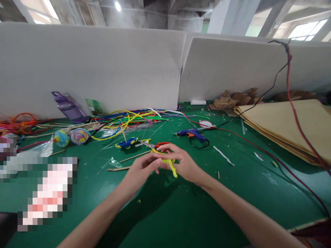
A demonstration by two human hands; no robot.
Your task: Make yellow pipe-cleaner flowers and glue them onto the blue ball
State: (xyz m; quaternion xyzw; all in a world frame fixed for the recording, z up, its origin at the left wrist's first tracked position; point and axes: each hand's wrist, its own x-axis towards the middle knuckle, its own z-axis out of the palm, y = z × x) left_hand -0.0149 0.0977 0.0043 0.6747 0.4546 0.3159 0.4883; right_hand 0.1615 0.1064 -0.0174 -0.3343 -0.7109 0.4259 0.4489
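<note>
Over the green table my left hand (143, 168) and my right hand (184, 163) meet, both closed around a fuzzy yellow pipe cleaner (173, 168). One end of it hangs down below my right fingers; the part between my left thumb and fingers is mostly hidden. Just beyond my fingertips lie scissors (148, 144) with red and yellow handles, partly covered by my hands. Left of the scissors rests a blue piece with a yellow edge (126, 143), a thin wooden stick (124, 133) standing up from it. A flat wooden stick (117, 169) lies beside my left hand.
A blue glue gun (191, 133) lies beyond my right hand, a red cable (258, 147) running right. Coloured pipe cleaners (134, 119) lie at the back near a purple bottle (69, 108). Brown paper (287, 127) is stacked at right. White boards (90, 69) stand behind.
</note>
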